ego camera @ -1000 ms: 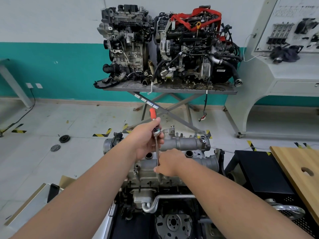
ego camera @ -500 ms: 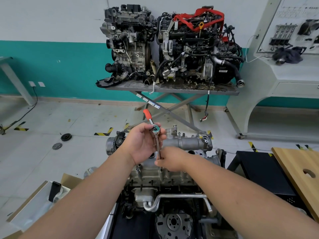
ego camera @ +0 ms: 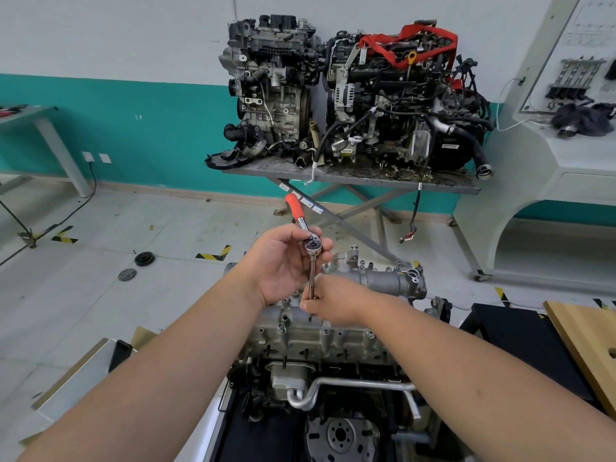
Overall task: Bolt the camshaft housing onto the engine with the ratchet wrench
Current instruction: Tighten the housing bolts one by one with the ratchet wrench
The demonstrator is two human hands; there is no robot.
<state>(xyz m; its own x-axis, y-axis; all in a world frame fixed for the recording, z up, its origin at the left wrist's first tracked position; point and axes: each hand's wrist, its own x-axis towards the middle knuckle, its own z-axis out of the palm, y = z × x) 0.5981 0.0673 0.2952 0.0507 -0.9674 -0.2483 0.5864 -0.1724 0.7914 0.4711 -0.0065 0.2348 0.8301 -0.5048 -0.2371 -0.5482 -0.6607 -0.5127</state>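
Teal-and-white walls back a metal table (ego camera: 350, 176) in the upper frame, loaded with two spare engines (ego camera: 350, 95). At lower center, the camshaft housing (ego camera: 376, 278) is seated atop the engine (ego camera: 316, 341). The ratchet wrench (ego camera: 308, 241) is gripped at its head by the left hand (ego camera: 283, 261); its extension bar (ego camera: 312, 278) is pinched by the right hand (ego camera: 333, 300).

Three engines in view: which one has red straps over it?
The right engine on the far stand, with red straps across its top. Its left neighbour and the near engine have none.
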